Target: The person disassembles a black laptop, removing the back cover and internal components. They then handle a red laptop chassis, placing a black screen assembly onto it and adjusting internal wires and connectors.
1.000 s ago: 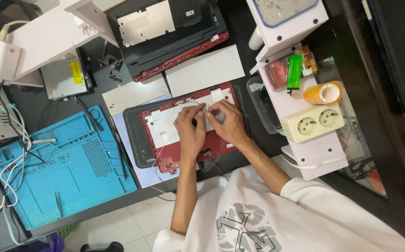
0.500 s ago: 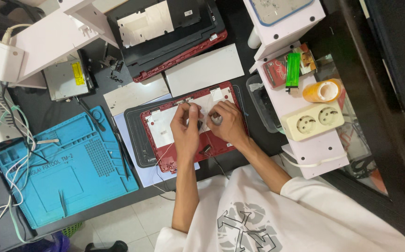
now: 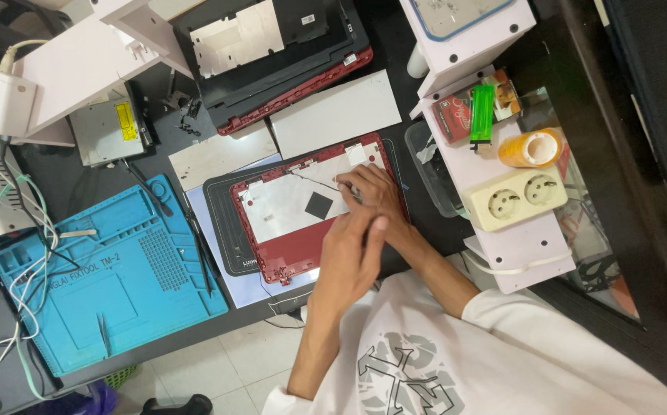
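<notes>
Two bare hands work over a red laptop lid (image 3: 302,250) lying inside-up on a dark mat (image 3: 222,230) at the middle of the bench. The right hand (image 3: 375,196) rests at the lid's far right corner, fingers curled together on a thin black wire (image 3: 314,180) that runs along the far edge; whether it pinches the wire cannot be told. The left hand (image 3: 349,257) lies flat across the lid's near right part, fingers close together, pressing down and gripping nothing.

The lid looks like a thin plastic shell lined with silver foil and a small black pad (image 3: 319,204): light, stiff enough to lift by its rim, yet likely to flex or crack at the corners. The safest hold is probably on the two long edges, away from the wire and foil, which look easily torn.

Room is tight. A clear plastic tray (image 3: 429,173) sits just right of the mat, with a white shelf (image 3: 502,238) carrying a double socket (image 3: 514,198), a roll of yellow tape (image 3: 531,147) and a green lighter (image 3: 482,115) beyond it. A white panel (image 3: 337,111) and another laptop shell (image 3: 272,58) lie on the far side. Left of the mat lies a blue repair mat (image 3: 110,284), tweezers (image 3: 199,253) at its right edge. The bench edge runs close on the near side
</notes>
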